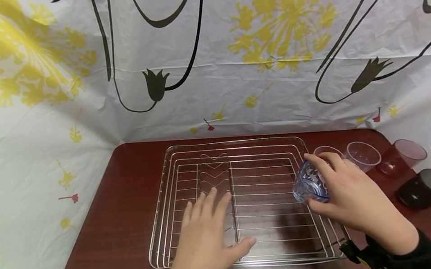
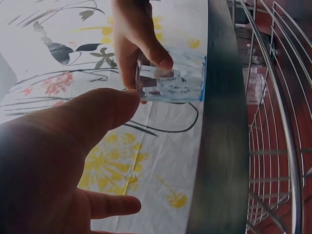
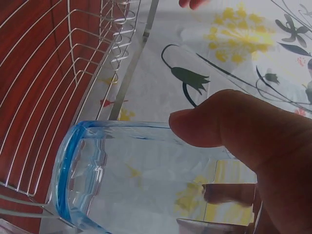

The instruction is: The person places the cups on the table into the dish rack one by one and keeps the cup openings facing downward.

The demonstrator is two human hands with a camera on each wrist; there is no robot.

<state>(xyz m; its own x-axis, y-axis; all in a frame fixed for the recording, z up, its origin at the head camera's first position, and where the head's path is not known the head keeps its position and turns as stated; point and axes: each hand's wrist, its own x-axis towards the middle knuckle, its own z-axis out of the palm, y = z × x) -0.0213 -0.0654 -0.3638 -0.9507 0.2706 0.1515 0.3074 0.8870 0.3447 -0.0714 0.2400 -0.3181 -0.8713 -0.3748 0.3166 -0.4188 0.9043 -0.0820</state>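
Observation:
My right hand (image 1: 355, 200) grips a clear, blue-tinted glass (image 1: 307, 186) over the right side of a wire dish rack (image 1: 237, 142). In the right wrist view the thumb (image 3: 204, 124) lies along the side of the glass (image 3: 131, 165), whose thick blue end points toward the rack. Over the rack's left half, near a row of bent wire dividers (image 1: 214, 171), my left hand (image 1: 201, 243) hovers with fingers spread and nothing in it. The left wrist view shows the held glass (image 2: 178, 80) beyond the left thumb (image 2: 102, 114).
Right of the rack stand a clear glass (image 1: 363, 157), a pink glass (image 1: 402, 157) and a dark glass (image 1: 427, 188). Another clear glass (image 1: 325, 150) is partly hidden behind my right hand. The brown table (image 1: 102, 240) meets a flower-patterned cloth (image 1: 203, 100) behind.

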